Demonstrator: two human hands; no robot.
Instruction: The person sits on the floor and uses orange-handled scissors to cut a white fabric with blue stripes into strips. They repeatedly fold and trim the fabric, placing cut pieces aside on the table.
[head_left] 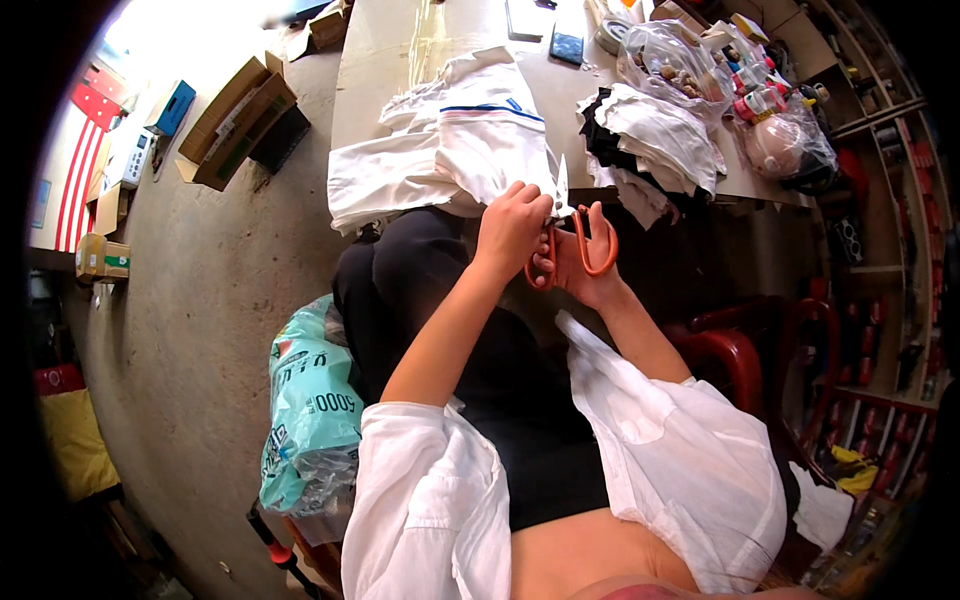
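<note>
A pair of scissors point(563, 205) with orange handles is in my right hand point(592, 262), my fingers in and around the loops. Its blades point away from me and stand slightly apart. My left hand point(512, 228) is closed beside the blades, its fingertips pressed together close to the pivot. Whatever those fingertips pinch is hidden. Just beyond them, white cloth point(395, 178) with a blue strip along one fold is spread at the table's near edge and partly over my lap.
On the table point(385, 55) to the right lie a pile of white and black cloth pieces point(660, 140), filled clear plastic bags point(675, 65) and a phone point(566, 45). An opened cardboard box point(238, 120) is at left. A turquoise bag point(312, 395) sits beside my leg; a dark red chair point(735, 365) stands right.
</note>
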